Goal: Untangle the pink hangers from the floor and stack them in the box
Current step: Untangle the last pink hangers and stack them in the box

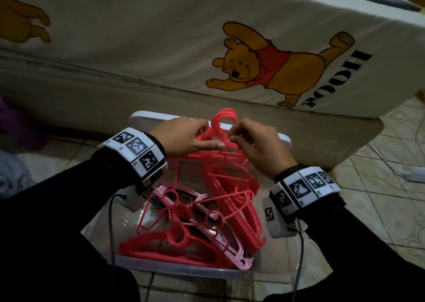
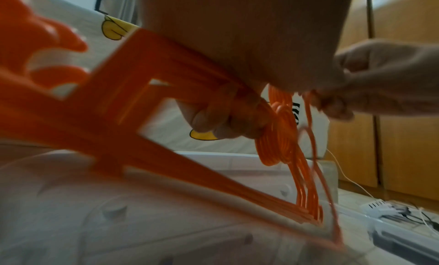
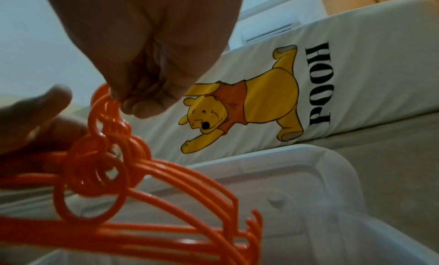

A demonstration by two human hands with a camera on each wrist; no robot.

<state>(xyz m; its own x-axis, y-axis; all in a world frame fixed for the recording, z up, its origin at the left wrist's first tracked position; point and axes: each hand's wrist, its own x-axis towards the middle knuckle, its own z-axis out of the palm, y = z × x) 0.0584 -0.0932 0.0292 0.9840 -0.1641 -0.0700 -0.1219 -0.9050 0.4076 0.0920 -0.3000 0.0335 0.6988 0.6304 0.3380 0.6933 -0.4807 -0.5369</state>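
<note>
The bed sheet [image 1: 287,9] reads "POOH" [image 3: 319,83] beside a printed yellow bear in a red shirt. The left hand [image 1: 184,136] grips a bundle of thin pink plastic hangers [image 1: 220,159] with ring-shaped necks; the right hand [image 1: 257,145] pinches a hook at the bundle's 12 o'clock end. More hangers lie piled inside the clear plastic box [image 1: 174,267] on the tiled floor [image 1: 379,163].

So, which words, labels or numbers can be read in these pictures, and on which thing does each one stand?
"POOH": black letters beside the bear print on the white bed sheet, whole in the right wrist view; the head view shows only "HOO" and part of a last letter.
Square black-and-white code markers on the wristbands: patterns only; the tiny characters beside them are too small to read.
Hangers and box: no text visible.
</note>
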